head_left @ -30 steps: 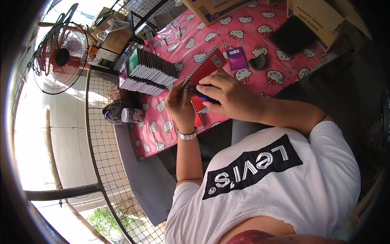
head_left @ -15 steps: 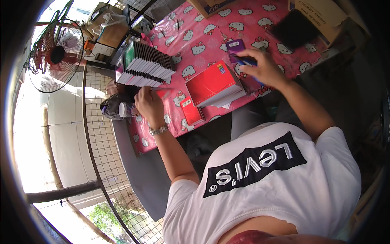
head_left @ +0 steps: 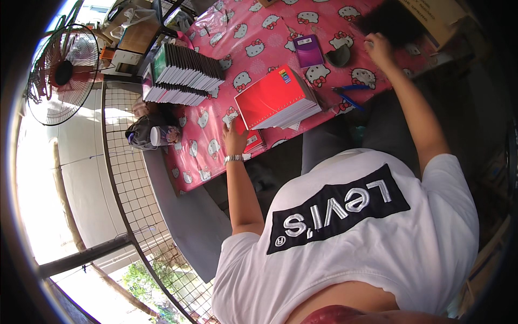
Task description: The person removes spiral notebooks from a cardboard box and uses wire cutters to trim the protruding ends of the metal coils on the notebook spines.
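My left hand, with a metal watch on its wrist, is beside a small pile of red spiral notepads. Its fingers are spread and partly overlap the pile. Just beyond stands a tall stack of red notebooks. My right hand is farther out on the right, fingertips curled together by a heap of fine black strands; anything pinched there is too small to make out. Blue-handled pliers lie near the table edge. A purple notepad lies beside a dark rounded object.
Stacked dark-covered notebooks stand at the left of the pink patterned tablecloth. A cup and a dark bag are by the left edge. A cardboard box is at far right, a fan at far left.
The pliers have left my right hand and lie on the table; that hand has moved outward to the black strands. My left hand has moved from the dark stack to the small red notepads.
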`<state>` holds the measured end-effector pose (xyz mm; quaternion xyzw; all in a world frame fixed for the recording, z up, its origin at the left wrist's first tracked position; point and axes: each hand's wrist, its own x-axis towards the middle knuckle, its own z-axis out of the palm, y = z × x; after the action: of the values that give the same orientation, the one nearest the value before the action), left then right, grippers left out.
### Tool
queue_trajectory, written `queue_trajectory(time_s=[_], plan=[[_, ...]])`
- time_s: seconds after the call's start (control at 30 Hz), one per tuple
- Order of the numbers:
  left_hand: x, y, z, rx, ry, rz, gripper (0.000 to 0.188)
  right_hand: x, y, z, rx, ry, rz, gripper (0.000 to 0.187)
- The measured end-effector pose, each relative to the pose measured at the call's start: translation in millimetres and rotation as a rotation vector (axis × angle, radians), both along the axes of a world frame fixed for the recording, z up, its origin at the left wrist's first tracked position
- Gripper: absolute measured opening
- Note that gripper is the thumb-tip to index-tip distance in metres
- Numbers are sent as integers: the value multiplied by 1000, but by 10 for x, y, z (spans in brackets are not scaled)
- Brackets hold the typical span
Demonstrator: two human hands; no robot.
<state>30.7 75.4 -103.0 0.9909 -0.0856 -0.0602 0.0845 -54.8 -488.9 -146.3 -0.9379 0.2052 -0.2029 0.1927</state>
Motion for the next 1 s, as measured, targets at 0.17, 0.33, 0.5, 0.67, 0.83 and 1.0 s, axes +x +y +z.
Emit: queue_trajectory(time_s=[0.17,0.33,0.5,0.67,0.83,1.0], plan=[[-44,287,-115,-282,150,-9,66,65,-246,-205,-377,168,-154,26],[-14,350,-45,-354,-14,42,53,155,-250,45,-342,349,-113,23],[-258,-699,1393,-664,-546,-192,37,73,-140,465,-158,14,-243,21],[-774,-1462,2015,-208,-502,-868,33,275,310,859,62,-517,261,26],[-553,-1452,2148,-357,-140,-874,25,11,936,1274,1108,-158,510,45],[-507,-1500,2174,-300,-102,-892,25,-297,1443,1528,1611,-145,619,52]])
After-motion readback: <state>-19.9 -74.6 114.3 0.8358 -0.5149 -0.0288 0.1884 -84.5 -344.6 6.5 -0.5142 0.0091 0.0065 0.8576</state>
